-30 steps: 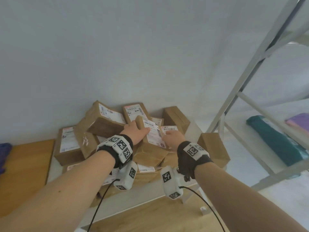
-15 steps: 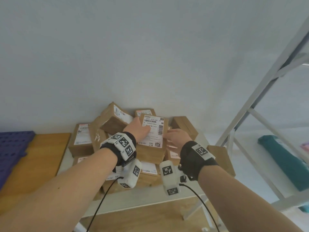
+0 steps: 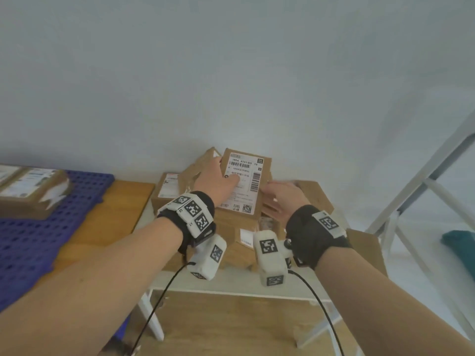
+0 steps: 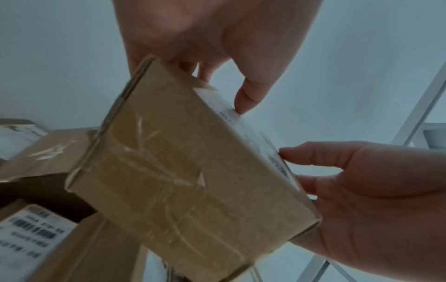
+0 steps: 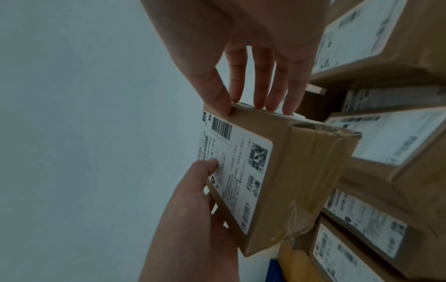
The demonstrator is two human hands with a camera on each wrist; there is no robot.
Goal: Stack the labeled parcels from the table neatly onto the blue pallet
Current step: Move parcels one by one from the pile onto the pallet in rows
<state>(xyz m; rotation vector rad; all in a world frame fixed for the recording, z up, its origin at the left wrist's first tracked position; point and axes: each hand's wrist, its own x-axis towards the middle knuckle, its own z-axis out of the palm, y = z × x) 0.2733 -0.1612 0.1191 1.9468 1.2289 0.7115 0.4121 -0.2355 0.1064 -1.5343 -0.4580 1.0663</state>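
Note:
Both hands hold one brown labeled parcel (image 3: 245, 181) lifted above the pile (image 3: 168, 191) on the white table (image 3: 231, 286). My left hand (image 3: 217, 176) grips its left side, thumb on the white label. My right hand (image 3: 281, 199) grips the right side. In the left wrist view the taped parcel (image 4: 193, 171) sits between the left hand (image 4: 217, 47) and the right hand (image 4: 362, 181). In the right wrist view the right hand (image 5: 253, 57) has its fingertips on the parcel (image 5: 277, 181), with the left hand (image 5: 193, 209) below. The blue pallet (image 3: 38, 240) lies at the left.
One labeled parcel (image 3: 28, 194) lies on the pallet's far part. A wooden surface (image 3: 115, 209) runs between pallet and table. A white metal shelf frame (image 3: 424, 181) stands at the right, with a teal item (image 3: 460, 242) on it. A pale wall is right behind the pile.
The parcel has risen off the pile in both hands and tipped label-up. The view has swung left, so the blue pallet and its parcel now show.

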